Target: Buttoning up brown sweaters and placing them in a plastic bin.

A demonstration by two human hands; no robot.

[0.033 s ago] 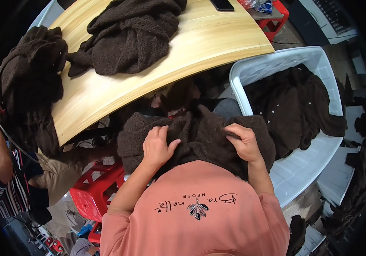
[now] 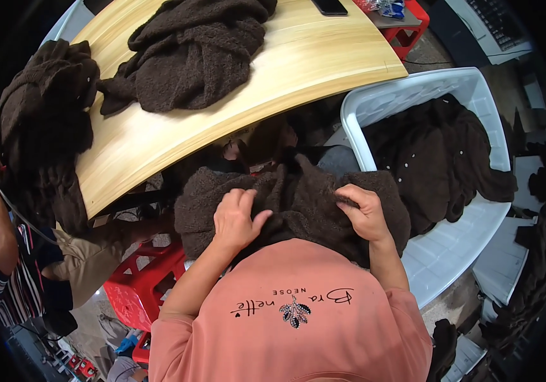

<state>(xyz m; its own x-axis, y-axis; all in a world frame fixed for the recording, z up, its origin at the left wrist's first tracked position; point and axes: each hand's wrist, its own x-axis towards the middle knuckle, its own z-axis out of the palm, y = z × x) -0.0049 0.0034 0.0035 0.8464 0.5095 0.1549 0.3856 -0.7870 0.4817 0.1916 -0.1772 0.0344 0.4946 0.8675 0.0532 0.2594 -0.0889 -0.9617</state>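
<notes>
Person handling a dark brown fuzzy garment, bunched up against the front of the body, apparently on the lap.
Next to no change from a moment ago: same hold, so handling looks at the same point. Left hand: fingers spread, thumb apart, over the cloth. Right hand: thumb and fingers pinching a bit of it. Table edge curves past beyond; white tub just beside on the right, tight there; looser leftward, toward the red stool.
</notes>
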